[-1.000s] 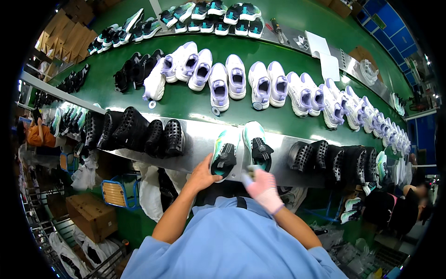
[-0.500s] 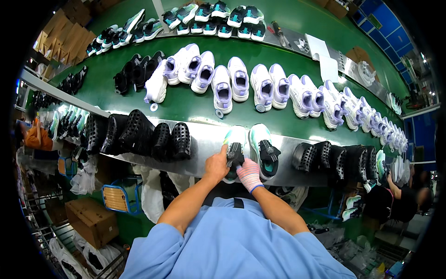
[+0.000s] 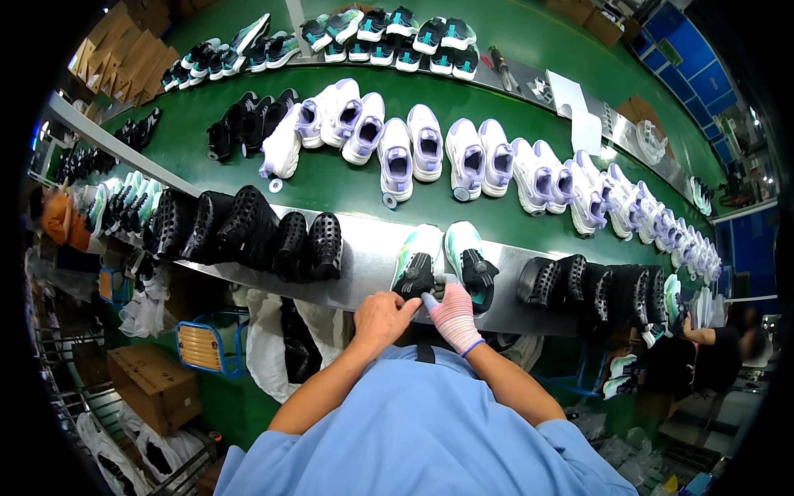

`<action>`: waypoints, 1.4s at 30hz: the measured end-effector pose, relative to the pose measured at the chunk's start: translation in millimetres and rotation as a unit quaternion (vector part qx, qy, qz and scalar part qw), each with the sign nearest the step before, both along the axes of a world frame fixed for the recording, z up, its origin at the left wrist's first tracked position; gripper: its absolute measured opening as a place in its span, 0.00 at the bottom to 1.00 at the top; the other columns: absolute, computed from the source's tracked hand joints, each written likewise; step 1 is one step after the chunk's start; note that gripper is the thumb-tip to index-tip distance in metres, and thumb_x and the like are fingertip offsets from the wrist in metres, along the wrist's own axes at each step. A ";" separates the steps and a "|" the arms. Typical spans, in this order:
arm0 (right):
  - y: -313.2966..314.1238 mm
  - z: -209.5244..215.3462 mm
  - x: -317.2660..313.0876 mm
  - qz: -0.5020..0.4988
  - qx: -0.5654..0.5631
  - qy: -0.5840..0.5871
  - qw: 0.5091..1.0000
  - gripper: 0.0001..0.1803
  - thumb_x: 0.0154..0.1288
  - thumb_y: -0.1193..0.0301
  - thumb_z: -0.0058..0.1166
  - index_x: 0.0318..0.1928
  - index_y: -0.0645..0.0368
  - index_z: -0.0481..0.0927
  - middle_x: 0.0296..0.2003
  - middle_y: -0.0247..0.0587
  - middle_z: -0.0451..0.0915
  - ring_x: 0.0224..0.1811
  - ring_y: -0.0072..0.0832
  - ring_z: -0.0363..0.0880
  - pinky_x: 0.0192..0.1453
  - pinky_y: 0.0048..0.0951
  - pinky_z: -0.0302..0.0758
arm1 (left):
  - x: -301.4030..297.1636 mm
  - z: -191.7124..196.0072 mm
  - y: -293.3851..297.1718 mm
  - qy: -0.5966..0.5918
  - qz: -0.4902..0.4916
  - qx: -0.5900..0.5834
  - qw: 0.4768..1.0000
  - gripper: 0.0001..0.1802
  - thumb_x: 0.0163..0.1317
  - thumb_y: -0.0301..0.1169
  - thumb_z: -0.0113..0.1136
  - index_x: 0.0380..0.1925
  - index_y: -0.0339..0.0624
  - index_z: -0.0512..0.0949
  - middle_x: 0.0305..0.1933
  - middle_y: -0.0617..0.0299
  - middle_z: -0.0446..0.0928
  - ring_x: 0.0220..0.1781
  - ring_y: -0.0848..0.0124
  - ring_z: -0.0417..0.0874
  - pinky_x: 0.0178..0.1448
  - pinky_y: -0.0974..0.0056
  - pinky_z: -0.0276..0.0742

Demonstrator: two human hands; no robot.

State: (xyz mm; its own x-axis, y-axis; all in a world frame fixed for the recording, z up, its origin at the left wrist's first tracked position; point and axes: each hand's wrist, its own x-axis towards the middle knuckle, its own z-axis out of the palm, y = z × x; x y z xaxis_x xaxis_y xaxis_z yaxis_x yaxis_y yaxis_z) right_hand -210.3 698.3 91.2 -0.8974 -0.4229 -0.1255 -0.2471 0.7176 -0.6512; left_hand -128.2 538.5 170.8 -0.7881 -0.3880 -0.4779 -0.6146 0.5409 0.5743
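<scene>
We find the left hand (image 3: 384, 317) and gloved right hand (image 3: 454, 315) part-curled at the left sneaker (image 3: 417, 263), heel end; grip unclear.

Both hands (image 3: 383, 320) at heel of L blk/grn shoe (image 3: 416, 271).

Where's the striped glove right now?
Head view, below and right of centre: the striped glove is on the right hand, near the heels of the mint-and-black shoes, beside the bare left hand.
</scene>
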 end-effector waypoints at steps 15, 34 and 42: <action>-10.6 -16.3 6.9 -0.069 -0.025 -0.088 0.993 0.19 0.61 0.60 0.66 0.42 0.64 0.81 0.35 0.61 0.85 0.41 0.58 0.85 0.47 0.50 0.81 | -38.2 -50.3 30.5 0.049 0.468 0.425 0.773 0.10 0.59 0.27 0.73 0.32 0.36 0.79 0.29 0.57 0.82 0.16 0.73 0.75 0.16 0.65 0.61; 28.1 26.4 -32.0 0.142 0.003 -0.092 0.986 0.24 0.59 0.62 0.65 0.53 0.64 0.80 0.45 0.63 0.84 0.51 0.57 0.83 0.57 0.51 0.80 | -14.3 -2.2 25.2 0.009 0.242 0.210 0.947 0.26 0.67 0.45 0.69 0.45 0.27 0.78 0.33 0.50 0.83 0.21 0.66 0.86 0.14 0.65 0.75; 6.3 36.6 -39.5 0.174 -0.057 0.040 0.982 0.16 0.69 0.69 0.58 0.55 0.57 0.84 0.49 0.55 0.83 0.51 0.53 0.82 0.56 0.47 0.79 | -11.7 -31.0 27.9 0.002 0.380 0.426 0.821 0.16 0.77 0.39 0.57 0.48 0.33 0.75 0.39 0.46 0.84 0.27 0.58 0.89 0.20 0.62 0.83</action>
